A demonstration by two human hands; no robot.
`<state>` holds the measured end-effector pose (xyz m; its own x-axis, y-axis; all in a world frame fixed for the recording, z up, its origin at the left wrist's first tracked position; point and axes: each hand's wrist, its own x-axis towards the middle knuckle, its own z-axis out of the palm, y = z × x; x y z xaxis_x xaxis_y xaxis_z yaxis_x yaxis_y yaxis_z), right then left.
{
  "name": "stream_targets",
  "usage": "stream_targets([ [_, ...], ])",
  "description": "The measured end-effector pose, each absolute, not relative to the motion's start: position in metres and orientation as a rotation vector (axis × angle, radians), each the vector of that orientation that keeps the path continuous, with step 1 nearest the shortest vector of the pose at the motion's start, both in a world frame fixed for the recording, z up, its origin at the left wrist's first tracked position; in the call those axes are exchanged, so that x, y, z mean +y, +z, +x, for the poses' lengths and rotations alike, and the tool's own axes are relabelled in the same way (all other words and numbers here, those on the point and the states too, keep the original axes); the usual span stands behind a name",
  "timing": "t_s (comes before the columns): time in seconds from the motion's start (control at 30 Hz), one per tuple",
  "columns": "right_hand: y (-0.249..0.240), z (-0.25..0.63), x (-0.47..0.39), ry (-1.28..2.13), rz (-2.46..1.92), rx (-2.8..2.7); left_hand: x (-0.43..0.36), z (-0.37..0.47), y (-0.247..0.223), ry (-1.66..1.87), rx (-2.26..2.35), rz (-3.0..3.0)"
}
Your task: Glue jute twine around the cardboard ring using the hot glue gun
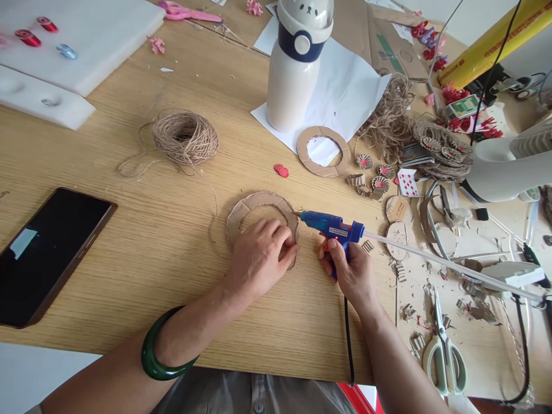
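A flat cardboard ring (252,200) lies on the wooden table, with twine running along part of its outer edge. My left hand (261,253) rests over its lower right part, fingers curled and thumb against the rim; the part under the palm is hidden. In my right hand (351,267) is a blue glue gun (321,221), gripped by its handle with fingers at the orange trigger. Its nozzle meets or nearly meets the ring's right edge. A long clear glue stick (431,260) sticks out of the gun's back. Beyond the ring sits a ball of jute twine (185,137), a loose strand trailing toward the ring.
A phone (47,253) lies at left. Behind stand a white bottle (291,86) and a second cardboard ring (304,155). Scissors (444,351), cardboard scraps and corrugated rosettes (380,185) crowd the right side. The gun's black cord (348,339) hangs toward the table's front edge.
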<state>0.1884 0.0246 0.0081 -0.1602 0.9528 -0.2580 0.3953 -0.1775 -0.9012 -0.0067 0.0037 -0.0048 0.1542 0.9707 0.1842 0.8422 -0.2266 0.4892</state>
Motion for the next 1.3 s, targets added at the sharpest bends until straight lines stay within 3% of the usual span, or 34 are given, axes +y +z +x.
stream_targets([
  [1.3, 0.0023, 0.1803, 0.0291, 1.32, -1.53, -1.44, 0.0038, -0.0061, -0.0059, 0.694, 1.757, 2.159],
])
